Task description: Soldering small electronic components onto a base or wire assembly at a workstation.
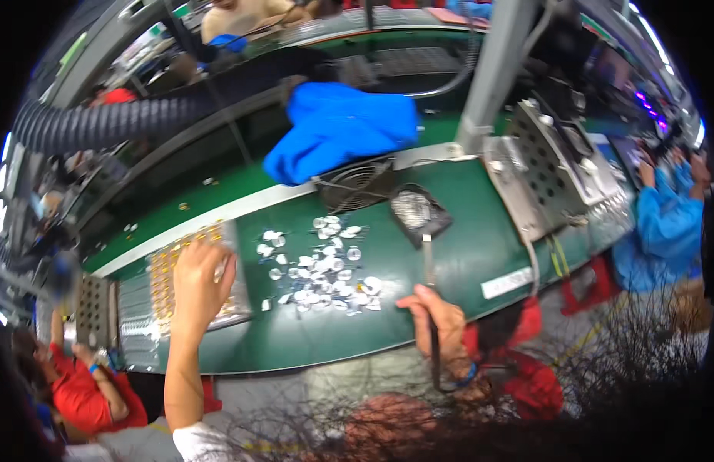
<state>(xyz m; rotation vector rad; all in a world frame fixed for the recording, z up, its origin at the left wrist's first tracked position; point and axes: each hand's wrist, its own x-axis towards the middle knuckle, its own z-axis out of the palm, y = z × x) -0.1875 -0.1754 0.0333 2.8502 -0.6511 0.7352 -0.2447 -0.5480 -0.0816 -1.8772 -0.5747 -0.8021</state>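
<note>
Slim tool [429, 266], right of centre: long axis near-vertical in frame, pale end pointing up toward dark box [440, 225], darker end down toward lower edge. Right hand [443, 323] closed round its middle, fingertips leftward. Left hand [200, 277], left of centre, over tray [240, 291] of yellow parts; fingers curled, cannot tell whether pinching anything. Mid-frame: clear and whitish pieces [324, 266] scattered on green table [318, 343]. Farther, upper centre: fan [362, 183], bunched blue cloth [345, 127] behind.

Apparently an assembly factory (its far edges blur): green workbench [284, 343], ribbed duct [133, 125], small parts [324, 265], red-shirted worker [87, 396].
</note>
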